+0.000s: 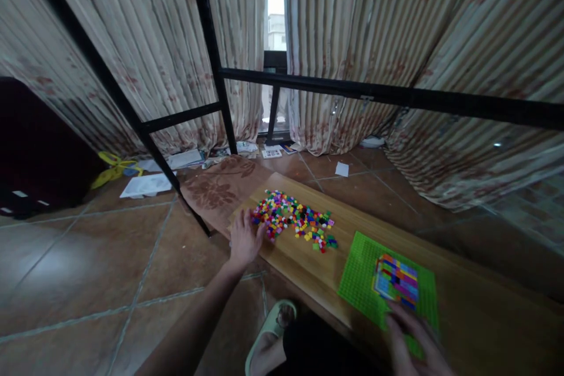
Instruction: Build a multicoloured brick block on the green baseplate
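Note:
On a wooden bench [304, 257] lies a loose pile of small coloured bricks [286, 214]. My left hand [245, 238] rests at the left edge of this pile, its fingers spread and touching the bench beside the bricks. To the right is a green baseplate [359, 270] with a block of multicoloured bricks [399, 281] built on it. My right hand [414, 338] is over the near edge of the baseplate, just below the built block. Its fingertips are close together and blurred; whether something is between them cannot be made out.
A brown patterned cloth [220, 188] covers the bench's far left end. Black metal frame bars [308, 83] cross above the bench. Papers [147, 185] and a yellow item [114, 167] lie on the tiled floor, near a dark suitcase [39, 153]. My slippered foot [273, 329] is below the bench.

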`<state>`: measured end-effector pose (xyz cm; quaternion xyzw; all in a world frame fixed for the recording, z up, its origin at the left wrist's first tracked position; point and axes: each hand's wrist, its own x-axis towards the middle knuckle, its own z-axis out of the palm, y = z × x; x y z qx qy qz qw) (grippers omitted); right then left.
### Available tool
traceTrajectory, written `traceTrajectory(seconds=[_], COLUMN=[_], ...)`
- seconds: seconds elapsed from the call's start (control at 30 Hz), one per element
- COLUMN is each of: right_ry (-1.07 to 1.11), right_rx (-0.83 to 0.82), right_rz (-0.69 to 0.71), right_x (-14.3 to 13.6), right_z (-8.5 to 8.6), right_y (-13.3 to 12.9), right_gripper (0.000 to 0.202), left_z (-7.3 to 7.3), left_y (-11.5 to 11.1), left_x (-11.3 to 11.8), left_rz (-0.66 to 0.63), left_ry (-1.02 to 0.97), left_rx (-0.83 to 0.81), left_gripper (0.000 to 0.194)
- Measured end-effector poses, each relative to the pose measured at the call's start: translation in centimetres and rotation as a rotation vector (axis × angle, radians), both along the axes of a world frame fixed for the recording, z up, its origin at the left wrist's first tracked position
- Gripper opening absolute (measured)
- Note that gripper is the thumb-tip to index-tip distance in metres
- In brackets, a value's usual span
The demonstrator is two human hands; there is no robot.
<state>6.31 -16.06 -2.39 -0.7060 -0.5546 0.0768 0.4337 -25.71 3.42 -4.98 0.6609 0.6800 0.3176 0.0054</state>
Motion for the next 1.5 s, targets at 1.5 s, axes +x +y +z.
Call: traceTrajectory(seconds=[1.5], right_ry=[-0.381], right_rx=[-0.299], right_rz=[0.274], right_x=[-8.9], right_z=[-1.2], right_y=[29.7], right_gripper=[0.020], left_z=[1.0], left_y=[3.2], left_x=[-0.3], left_rz=[-0.283], left_ry=[-0.216], left_rx=[-0.132], left_gripper=[0.048])
